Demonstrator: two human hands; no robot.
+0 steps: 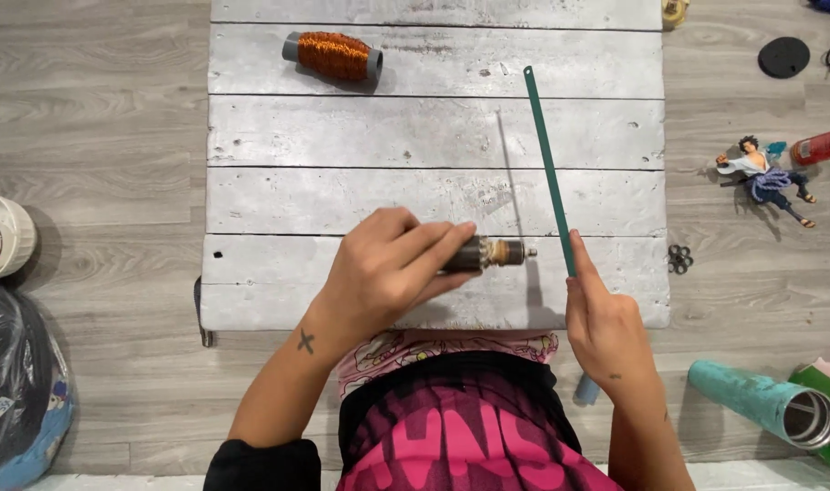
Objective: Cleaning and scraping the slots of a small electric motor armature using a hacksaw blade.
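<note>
Spool of copper wire (333, 56): lying at the far left of the grey plank table (342, 200). Left hand (388, 268): closing around a small motor armature (490, 254), holding it on the near plank. Right hand (604, 323): gripping a green hacksaw blade (549, 168), angling away. Hands apart. Toy figure (768, 177): lying on the floor, right.

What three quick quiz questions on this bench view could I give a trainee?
1. Which of the hands grips the green blade?
2. True or false: the copper wire spool lies on the floor.
3. The small motor part rests on: A) the white plank table B) the teal tube

Key: 1. right hand; 2. false; 3. A, held by the left hand.
</note>
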